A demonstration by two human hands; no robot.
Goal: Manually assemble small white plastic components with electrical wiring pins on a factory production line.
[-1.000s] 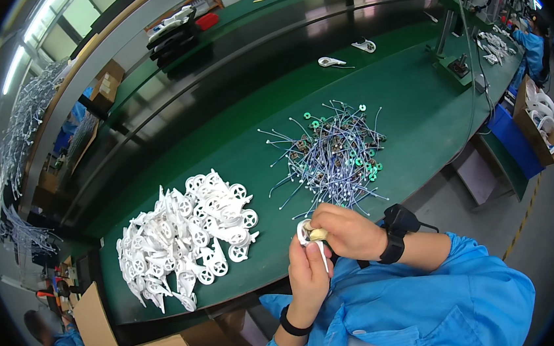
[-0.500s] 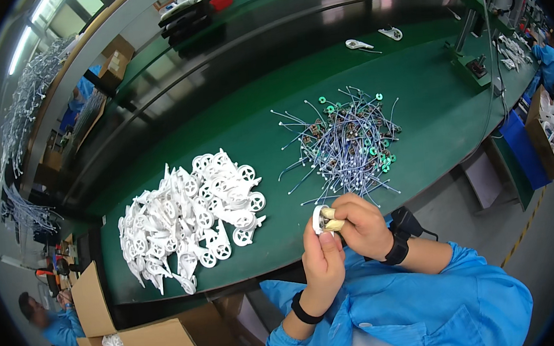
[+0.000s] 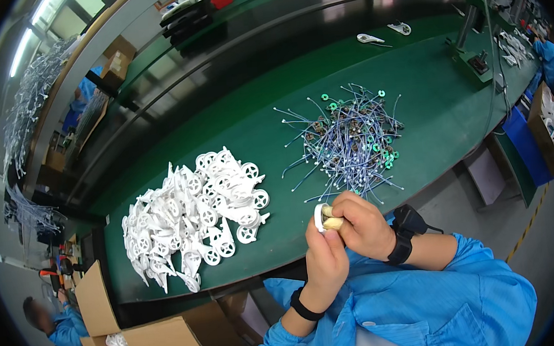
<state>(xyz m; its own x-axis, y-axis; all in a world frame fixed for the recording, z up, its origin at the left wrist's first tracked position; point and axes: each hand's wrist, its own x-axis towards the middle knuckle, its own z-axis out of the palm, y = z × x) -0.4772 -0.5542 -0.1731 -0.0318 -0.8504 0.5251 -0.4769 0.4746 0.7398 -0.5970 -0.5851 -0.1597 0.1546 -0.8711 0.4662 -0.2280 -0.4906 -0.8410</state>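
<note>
White casing is pinched by the left hand, the right hand bending fingers against it, their pinch unclear; I judge this fitting, next needing steady pressure.

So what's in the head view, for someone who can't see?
A left hand holds a rounded white plastic part, touched by the right hand. On a green table lie piled white spoked plastic pieces and tangled thin blue wires.

white part turned more edge-on, in the left hand; its stem now hidden
</note>
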